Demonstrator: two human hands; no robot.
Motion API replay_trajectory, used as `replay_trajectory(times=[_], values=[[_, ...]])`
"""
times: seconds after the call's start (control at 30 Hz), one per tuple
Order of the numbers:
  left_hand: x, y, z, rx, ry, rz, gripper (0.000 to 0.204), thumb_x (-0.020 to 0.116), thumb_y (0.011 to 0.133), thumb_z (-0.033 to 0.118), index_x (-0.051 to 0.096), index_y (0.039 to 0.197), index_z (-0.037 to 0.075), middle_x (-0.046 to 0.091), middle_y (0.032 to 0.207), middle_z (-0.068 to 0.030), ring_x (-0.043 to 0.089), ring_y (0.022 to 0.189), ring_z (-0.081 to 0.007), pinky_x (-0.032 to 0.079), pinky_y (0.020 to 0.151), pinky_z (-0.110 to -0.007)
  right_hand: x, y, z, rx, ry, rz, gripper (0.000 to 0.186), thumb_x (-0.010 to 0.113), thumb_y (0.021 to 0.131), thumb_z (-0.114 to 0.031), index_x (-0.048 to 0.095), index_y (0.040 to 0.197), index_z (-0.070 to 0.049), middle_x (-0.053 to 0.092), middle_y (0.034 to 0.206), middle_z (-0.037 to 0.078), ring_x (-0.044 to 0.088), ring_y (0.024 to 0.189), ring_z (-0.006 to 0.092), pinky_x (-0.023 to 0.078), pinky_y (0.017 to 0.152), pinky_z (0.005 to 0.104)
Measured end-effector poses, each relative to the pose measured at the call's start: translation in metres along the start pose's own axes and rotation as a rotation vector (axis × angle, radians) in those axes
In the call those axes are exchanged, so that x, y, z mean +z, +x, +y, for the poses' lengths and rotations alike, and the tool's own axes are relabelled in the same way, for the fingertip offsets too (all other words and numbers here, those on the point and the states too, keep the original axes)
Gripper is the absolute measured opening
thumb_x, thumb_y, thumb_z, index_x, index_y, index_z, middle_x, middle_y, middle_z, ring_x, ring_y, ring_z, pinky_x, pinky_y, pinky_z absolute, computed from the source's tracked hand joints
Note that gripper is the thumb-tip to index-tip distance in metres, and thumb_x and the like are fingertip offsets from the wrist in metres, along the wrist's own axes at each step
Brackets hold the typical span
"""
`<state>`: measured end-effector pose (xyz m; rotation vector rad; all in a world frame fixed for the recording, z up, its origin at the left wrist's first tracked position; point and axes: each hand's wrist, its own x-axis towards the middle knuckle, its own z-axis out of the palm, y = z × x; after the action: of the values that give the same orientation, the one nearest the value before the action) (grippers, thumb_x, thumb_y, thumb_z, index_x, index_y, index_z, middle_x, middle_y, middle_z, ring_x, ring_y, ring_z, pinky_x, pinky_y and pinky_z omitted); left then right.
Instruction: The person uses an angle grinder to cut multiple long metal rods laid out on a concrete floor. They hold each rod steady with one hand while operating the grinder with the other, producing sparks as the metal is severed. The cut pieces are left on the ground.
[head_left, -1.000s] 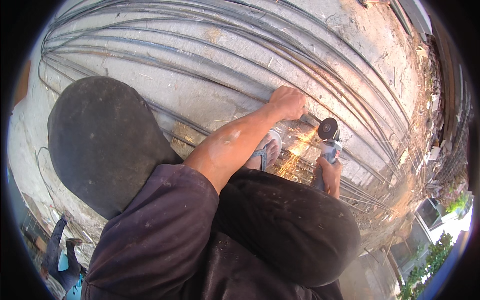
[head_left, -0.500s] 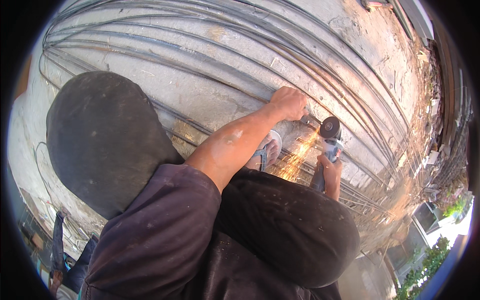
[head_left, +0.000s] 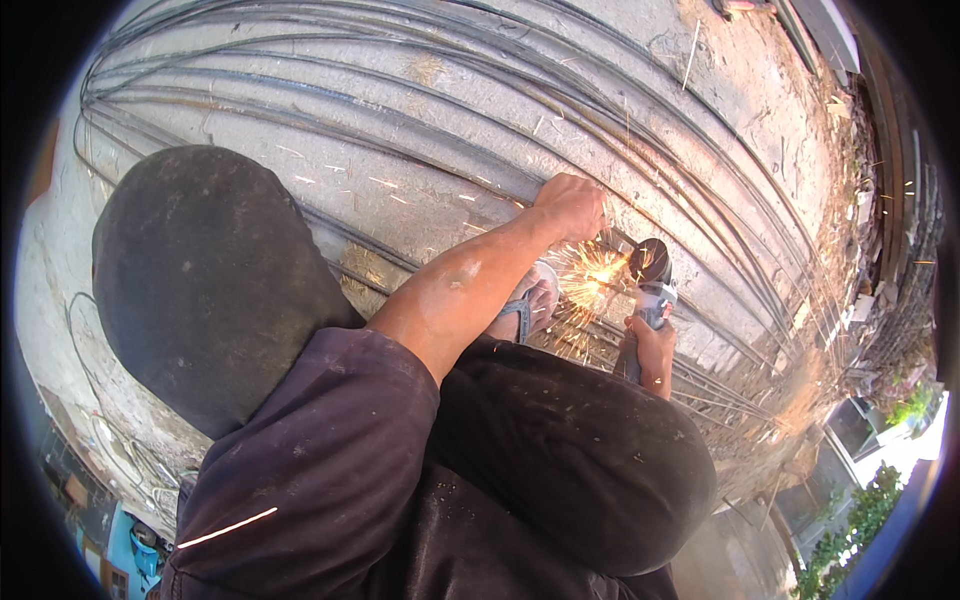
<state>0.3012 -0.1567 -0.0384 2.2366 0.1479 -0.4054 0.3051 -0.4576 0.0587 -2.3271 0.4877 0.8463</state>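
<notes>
My right hand (head_left: 652, 348) is wrapped round the body of an angle grinder (head_left: 657, 297) with a dark round disc (head_left: 651, 259). Bright sparks (head_left: 596, 275) burst out on the disc's left side. Just up and left of the disc, my left hand (head_left: 573, 208) is closed on the end of a metal bar (head_left: 620, 240); how far the bar runs under the hand is hidden. My sandaled foot (head_left: 538, 297) is below the left hand, close to the sparks. Where the disc meets metal is lost in the glare.
Long steel rods (head_left: 390, 120) run across the concrete floor (head_left: 330, 170) and bend back at the far left. Debris and stacked scrap (head_left: 890, 300) lie along the right side. My dark-clad knees (head_left: 215, 280) frame the work. A blue object (head_left: 145, 550) shows at the lower left.
The grinder has shifted slightly left and its disc has tilted. The sparks have turned from a downward-left stream into a wide burst. A person at the lower left is gone from view.
</notes>
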Motion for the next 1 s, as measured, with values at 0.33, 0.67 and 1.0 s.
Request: replay_trajectory(times=[0.33,0.67,1.0], values=[[-0.001,-0.002,0.001,-0.006,-0.011,-0.003,0.039,0.075,0.096,0.047,0.079,0.089,0.009,0.079,0.094,-0.0182,0.077,0.098,-0.0373,0.057,0.088,-0.051,0.000,-0.002,-0.033,0.001,0.008,-0.030,0.029,0.081,0.080,-0.013,0.069,0.099,0.005,0.069,0.080,0.009,0.064,0.062,0.0182,0.051,0.056,0.0353],[0.005,0.003,-0.003,-0.023,0.016,-0.026,0.041,0.073,0.097,0.048,0.080,0.092,0.008,0.079,0.093,-0.0179,0.076,0.099,-0.0378,0.057,0.088,-0.051,-0.001,0.001,-0.012,0.000,-0.057,-0.020,0.033,0.081,0.080,-0.018,0.071,0.102,0.005,0.071,0.082,0.010,0.067,0.068,0.0187,0.054,0.063,0.0362],[-0.008,0.000,0.013,-0.031,-0.009,-0.019,0.036,0.072,0.099,0.039,0.079,0.092,0.005,0.079,0.101,-0.0186,0.075,0.105,-0.0361,0.056,0.091,-0.051,-0.005,-0.019,0.006,0.082,0.168,0.013,0.032,0.080,0.082,-0.018,0.071,0.105,0.003,0.069,0.082,0.008,0.066,0.066,0.0192,0.053,0.062,0.0354]])
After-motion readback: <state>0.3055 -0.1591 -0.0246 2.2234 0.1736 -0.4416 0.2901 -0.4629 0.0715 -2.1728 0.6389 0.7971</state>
